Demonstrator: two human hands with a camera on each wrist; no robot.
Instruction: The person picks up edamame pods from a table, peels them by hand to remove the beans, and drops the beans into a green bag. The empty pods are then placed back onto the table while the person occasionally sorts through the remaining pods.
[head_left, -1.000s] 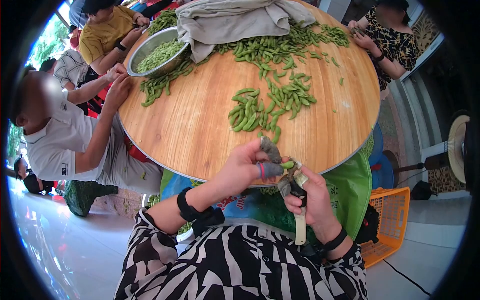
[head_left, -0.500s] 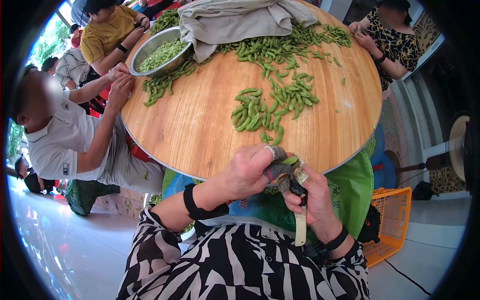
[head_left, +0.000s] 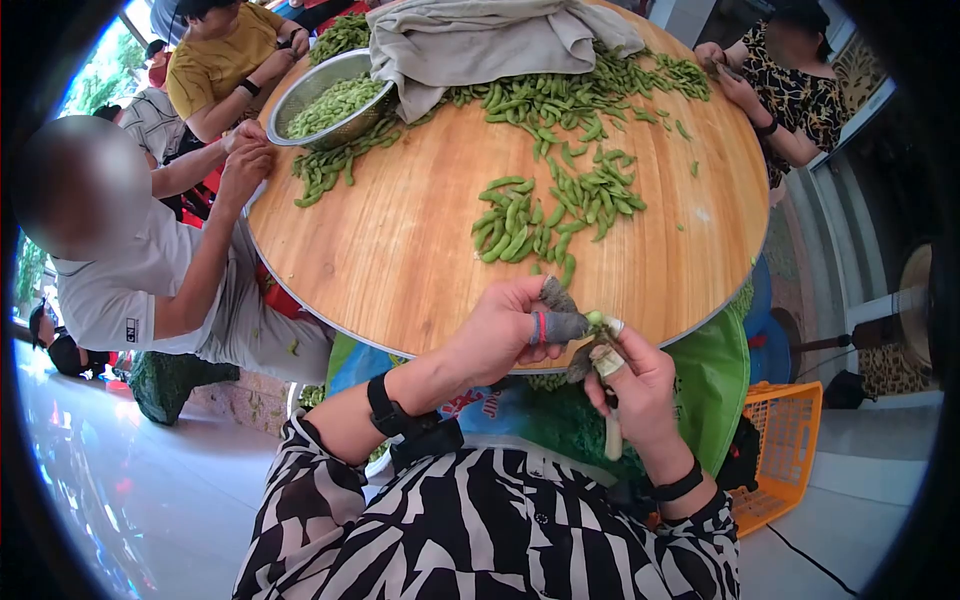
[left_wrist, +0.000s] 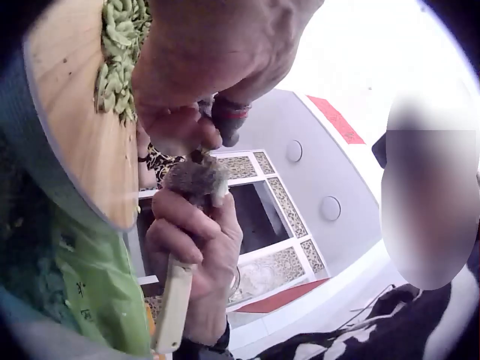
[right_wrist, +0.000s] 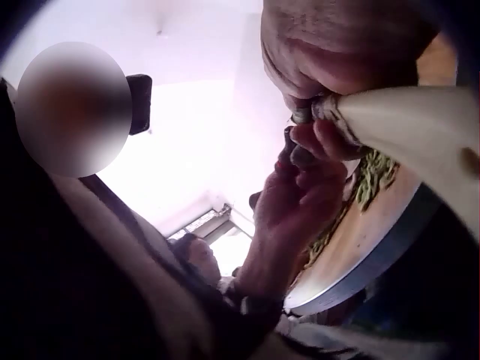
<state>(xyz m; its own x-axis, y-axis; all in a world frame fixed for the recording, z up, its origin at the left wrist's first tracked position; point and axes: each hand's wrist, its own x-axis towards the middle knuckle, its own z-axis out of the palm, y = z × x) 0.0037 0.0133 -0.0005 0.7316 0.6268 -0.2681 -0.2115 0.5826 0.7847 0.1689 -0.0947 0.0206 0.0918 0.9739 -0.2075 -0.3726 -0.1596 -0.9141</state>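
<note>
My left hand (head_left: 495, 330) hovers at the table's near edge, grey covers on its thumb and forefinger and a pink band round the thumb. Its thumb tip meets a small green pod (head_left: 595, 318) at my right fingertips; whether the left fingers grip it I cannot tell. My right hand (head_left: 640, 390) holds a cream-handled tool (left_wrist: 175, 304), handle pointing down and its working end hidden by fingers. Pale wrapping covers the right thumb. Several green soybean pods (head_left: 515, 225) lie loose on the round wooden table (head_left: 400, 230) beyond my hands.
A metal colander (head_left: 355, 122) of shelled beans stands at the back left, beside a grey cloth (head_left: 480, 50) over a pod heap. People sit around the table, one person (head_left: 170, 290) close at left. An orange crate (head_left: 785, 450) and green sacking (head_left: 715, 360) are low at right.
The hands met closely over the pod half a second ago; now the left forefinger is raised apart from its thumb. The right hand has turned, its thumb now uppermost. The view has shifted slightly.
</note>
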